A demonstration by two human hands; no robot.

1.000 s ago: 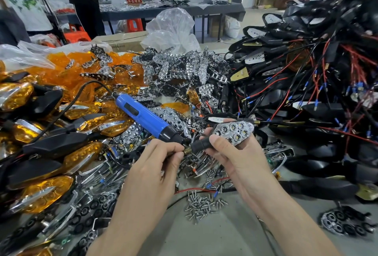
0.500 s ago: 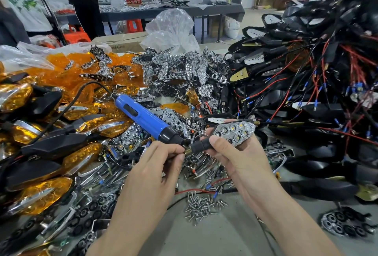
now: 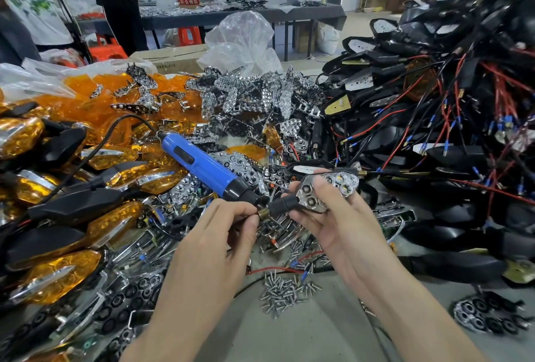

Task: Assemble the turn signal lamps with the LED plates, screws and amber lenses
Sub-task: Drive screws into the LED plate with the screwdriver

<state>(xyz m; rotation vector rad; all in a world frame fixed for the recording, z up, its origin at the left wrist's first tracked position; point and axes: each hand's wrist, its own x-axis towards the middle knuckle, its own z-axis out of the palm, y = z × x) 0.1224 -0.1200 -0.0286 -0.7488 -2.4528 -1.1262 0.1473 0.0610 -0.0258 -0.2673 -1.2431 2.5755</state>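
We are holding a turn signal lamp [image 3: 311, 202] in our right hand [image 3: 344, 231]. The grip is curling round the lamp's body, and the thumb is lying across the chrome LED plate [image 3: 344, 183], which is facing up with no lens over it. Our left hand [image 3: 211, 246] is meeting it from the other side: its grip is narrow, with thumb and forefinger pinching the brass threaded end [image 3: 263, 212] of the lamp's black stalk.

A blue electric screwdriver [image 3: 202, 166] is lying on the parts just beyond and to the left of the left grip. Its black nose is almost touching our fingertips and its cord is trailing off leftward.

Nearer to us than both grips, between our wrists, loose screws [image 3: 285, 289] are lying in a small heap on the grey tabletop [image 3: 304, 335].

Beyond both grips a heap of chrome LED plates [image 3: 246, 95] is piling up. Further left of that, loose amber lenses [image 3: 95, 92] are lying in a mound. Left of the left grip, lamps already fitted with amber lenses [image 3: 58, 272] are stacking up. Right of the right grip, black housings with red and black wires [image 3: 434, 101] are rising in a tall tangle.
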